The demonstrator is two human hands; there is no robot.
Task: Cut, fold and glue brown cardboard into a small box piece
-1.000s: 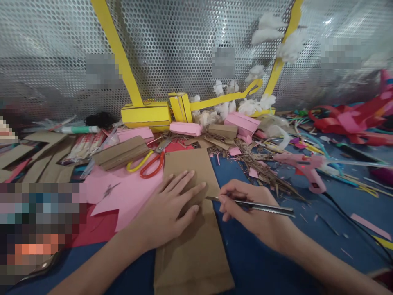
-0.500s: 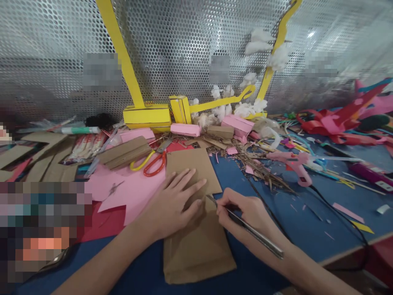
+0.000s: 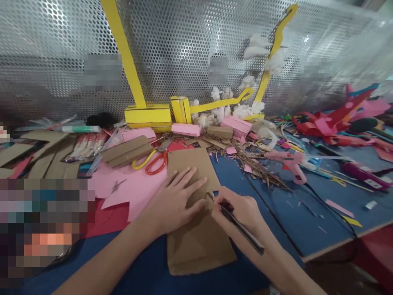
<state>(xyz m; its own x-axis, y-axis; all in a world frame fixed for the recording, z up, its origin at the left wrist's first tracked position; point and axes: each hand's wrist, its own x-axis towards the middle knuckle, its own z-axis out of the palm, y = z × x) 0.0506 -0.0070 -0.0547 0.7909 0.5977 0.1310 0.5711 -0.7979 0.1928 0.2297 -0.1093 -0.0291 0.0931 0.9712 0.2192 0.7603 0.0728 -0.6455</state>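
Observation:
A long piece of brown cardboard [image 3: 199, 254] lies on the blue table [image 3: 251, 274], in front of me. My left hand [image 3: 176, 200] rests flat on it with the fingers spread. In my right hand [image 3: 239, 209] is a slim metal craft knife [image 3: 245, 233], held like a pen. Its tip touches the cardboard near the right edge, just right of my left thumb. Red and yellow scissors [image 3: 156, 163] lie beyond my left hand, on pink paper [image 3: 116, 184].
Behind stand yellow boxes [image 3: 149, 116] with upright strips. A pink glue gun [image 3: 294, 164] with a black cord lies to the right, near dry brown scraps [image 3: 270, 174]. Red sheet [image 3: 107, 221] and cardboard pieces [image 3: 52, 159] lie to the left.
My right hand and the knife have shifted slightly left, and the knife handle is angled more steeply. My left hand stays pressed on the cardboard. The view has turned a little.

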